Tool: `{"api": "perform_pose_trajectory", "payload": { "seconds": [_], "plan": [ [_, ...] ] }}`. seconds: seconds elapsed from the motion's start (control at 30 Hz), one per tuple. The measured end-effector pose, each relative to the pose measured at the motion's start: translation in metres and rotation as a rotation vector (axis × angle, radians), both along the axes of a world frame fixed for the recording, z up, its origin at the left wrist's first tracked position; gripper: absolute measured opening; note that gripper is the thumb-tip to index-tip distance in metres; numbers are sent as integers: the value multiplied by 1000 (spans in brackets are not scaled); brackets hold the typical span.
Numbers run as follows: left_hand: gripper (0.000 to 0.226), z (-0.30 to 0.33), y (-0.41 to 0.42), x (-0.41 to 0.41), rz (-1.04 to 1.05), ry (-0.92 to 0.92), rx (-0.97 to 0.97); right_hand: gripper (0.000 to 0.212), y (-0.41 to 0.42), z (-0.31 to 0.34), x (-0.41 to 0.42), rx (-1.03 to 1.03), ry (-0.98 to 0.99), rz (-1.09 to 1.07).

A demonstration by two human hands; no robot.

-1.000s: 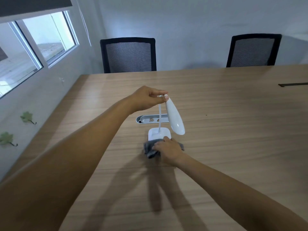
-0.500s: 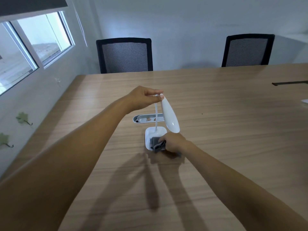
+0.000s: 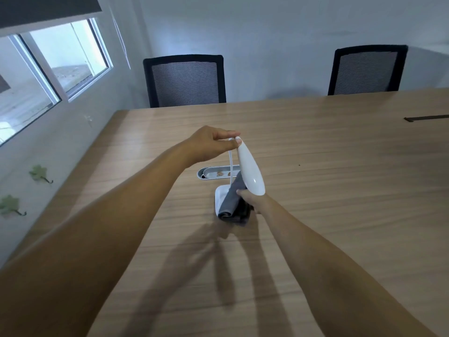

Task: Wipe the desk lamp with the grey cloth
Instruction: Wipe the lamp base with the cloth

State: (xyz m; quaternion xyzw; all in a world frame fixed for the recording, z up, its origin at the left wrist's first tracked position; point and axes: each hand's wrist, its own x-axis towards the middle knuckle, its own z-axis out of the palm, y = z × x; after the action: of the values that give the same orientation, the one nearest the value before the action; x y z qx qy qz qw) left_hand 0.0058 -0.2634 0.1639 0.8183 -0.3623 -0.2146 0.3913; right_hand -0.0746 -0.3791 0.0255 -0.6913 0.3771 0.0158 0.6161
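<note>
A small white desk lamp [image 3: 250, 170] stands on the wooden table [image 3: 340, 190], its long head hanging down from a thin bent neck over a square white base. My left hand [image 3: 211, 142] pinches the top of the lamp where neck and head meet. My right hand [image 3: 250, 199] is partly hidden behind the lamp head and grips the grey cloth [image 3: 232, 201]. The cloth is stretched up against the underside of the lamp head and drapes down over the base.
An oval grey cable tray [image 3: 216, 172] is set into the table just behind the lamp. Two black mesh chairs [image 3: 184, 81] [image 3: 366, 69] stand at the far edge. A dark slot [image 3: 425, 117] lies at the right. Wall and window are on the left.
My right hand has lifted the grey cloth from the table in front of the base, over the base, up to the lamp head. My left hand keeps its hold on the lamp top.
</note>
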Motion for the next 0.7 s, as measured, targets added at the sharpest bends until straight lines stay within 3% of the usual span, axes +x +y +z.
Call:
{"api": "perform_pose_trajectory", "payload": {
  "seconds": [0.17,0.3,0.4,0.47,0.6,0.7],
  "plan": [
    [44,2,-3,-1,-8,-2,-2,37,-29,-16,-14,-470,244,-21],
    [44,1,-2,0,-9,5,-5,19,-37,2,-15,-463,135,-85],
    [44,3,-2,0,-14,7,0,33,-20,8,-11,-263,17,-37],
    [44,4,-1,-1,-15,2,7,39,-9,6,-13,-215,63,-38],
    [44,5,1,-2,-19,-8,16,28,-17,5,-23,-485,181,-90],
    [45,6,0,-2,-23,-9,15,27,-8,14,-25,-496,107,-87]
  ]
}}
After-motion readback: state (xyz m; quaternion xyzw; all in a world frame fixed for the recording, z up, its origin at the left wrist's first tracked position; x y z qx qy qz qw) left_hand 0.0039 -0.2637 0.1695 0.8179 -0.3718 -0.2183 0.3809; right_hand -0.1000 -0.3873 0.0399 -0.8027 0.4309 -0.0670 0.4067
